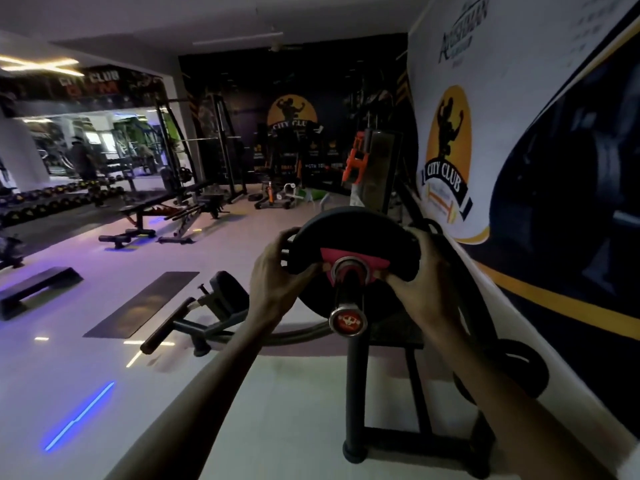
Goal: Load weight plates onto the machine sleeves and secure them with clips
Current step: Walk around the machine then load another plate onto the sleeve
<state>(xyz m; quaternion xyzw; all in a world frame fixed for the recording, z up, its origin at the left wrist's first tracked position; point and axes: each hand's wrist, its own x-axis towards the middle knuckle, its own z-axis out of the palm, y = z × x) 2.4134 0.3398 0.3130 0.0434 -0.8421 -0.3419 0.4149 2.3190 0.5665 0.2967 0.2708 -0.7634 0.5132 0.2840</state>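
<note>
Head-worn wide-angle view, facing forward and down, close over hands

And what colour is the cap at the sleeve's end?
Red with a silver rim, end cap, head view.

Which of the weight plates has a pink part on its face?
The small front plate, which both hands grip on the sleeve. The larger plate behind it and the plate against the wall look plain black.

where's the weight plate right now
In the head view, right of centre, the weight plate sits on the sleeve, gripped by the left hand and right hand.
</note>
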